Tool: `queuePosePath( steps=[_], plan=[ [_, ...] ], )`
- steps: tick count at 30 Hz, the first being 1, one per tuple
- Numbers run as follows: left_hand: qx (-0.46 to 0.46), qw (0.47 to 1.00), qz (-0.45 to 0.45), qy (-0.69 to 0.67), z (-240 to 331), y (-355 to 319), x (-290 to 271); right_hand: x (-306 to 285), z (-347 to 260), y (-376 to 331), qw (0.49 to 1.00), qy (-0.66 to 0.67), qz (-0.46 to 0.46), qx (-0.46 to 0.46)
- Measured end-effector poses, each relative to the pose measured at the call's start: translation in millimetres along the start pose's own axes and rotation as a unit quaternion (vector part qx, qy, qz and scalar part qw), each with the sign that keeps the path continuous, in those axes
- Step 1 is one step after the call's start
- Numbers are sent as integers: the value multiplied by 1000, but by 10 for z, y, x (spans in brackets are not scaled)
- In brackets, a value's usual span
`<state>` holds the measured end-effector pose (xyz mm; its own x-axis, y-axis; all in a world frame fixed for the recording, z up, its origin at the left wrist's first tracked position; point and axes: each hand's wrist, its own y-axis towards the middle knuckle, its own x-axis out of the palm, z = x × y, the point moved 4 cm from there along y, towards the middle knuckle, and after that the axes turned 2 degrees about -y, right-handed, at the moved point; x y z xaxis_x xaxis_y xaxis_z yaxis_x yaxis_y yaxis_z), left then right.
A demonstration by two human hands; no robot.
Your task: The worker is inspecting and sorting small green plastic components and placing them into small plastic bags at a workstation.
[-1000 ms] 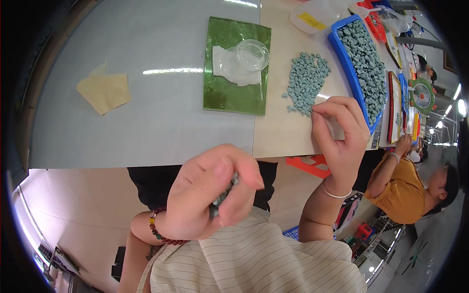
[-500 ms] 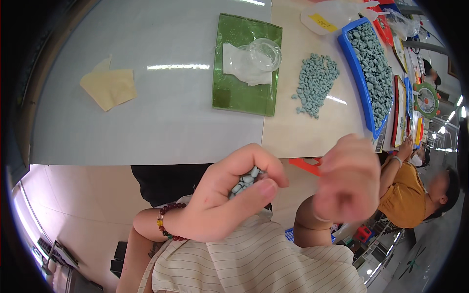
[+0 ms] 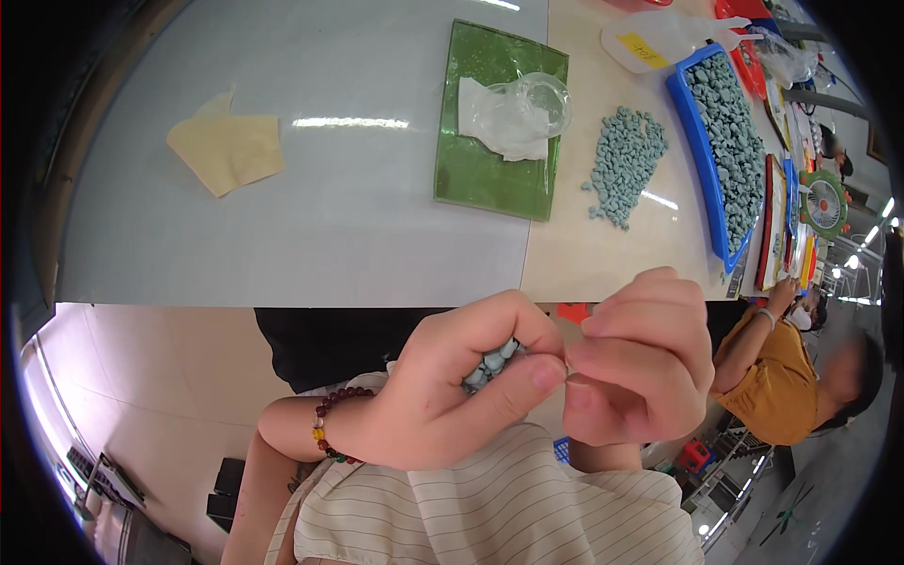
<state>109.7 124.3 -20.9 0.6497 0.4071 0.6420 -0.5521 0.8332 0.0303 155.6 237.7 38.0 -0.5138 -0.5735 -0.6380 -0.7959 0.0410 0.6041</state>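
One left hand (image 3: 452,400) cups several blue-green stones (image 3: 492,365) beside one right hand (image 3: 645,363).

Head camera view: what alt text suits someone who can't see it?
A person's left hand cups blue-green stones, with the right hand curled beside it. On the worktable: a stone pile, a stone-filled blue tray and a green slab.

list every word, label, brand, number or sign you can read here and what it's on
Yellow label on the pale plastic bottle: short dark marking, which I won't copy out.
Red-edged board beyond the blue tray: any print is too small to read.
Fan: no readable text.
Loose stones, green block, cream cloth: no text visible.
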Motion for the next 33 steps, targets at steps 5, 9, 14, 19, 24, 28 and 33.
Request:
queuePosePath(
  steps=[5,9,14,19,24,28,33],
  plan=[
    [61,994,27,92,44,-9,-28,-22,17,8,996,59,-26,54],
    [87,989,30,117,55,-16,-34,12,16,-20,996,72,-22,45],
    [96,986,45,130,68,-41,-54,16,9,-19,997,68,-33,31],
    [97,987,50,119,56,-42,-57,11,-4,-13,997,55,-45,21],
    [54,997,43,36,48,-37,-51,-29,55,123,997,65,-32,-2],
    [41,996,40,-61,49,-12,17,-69,225,379,998,-57,4,-21],
    [84,990,31,-108,51,-75,28,137,379,576,992,-115,-26,-48]
  ],
)
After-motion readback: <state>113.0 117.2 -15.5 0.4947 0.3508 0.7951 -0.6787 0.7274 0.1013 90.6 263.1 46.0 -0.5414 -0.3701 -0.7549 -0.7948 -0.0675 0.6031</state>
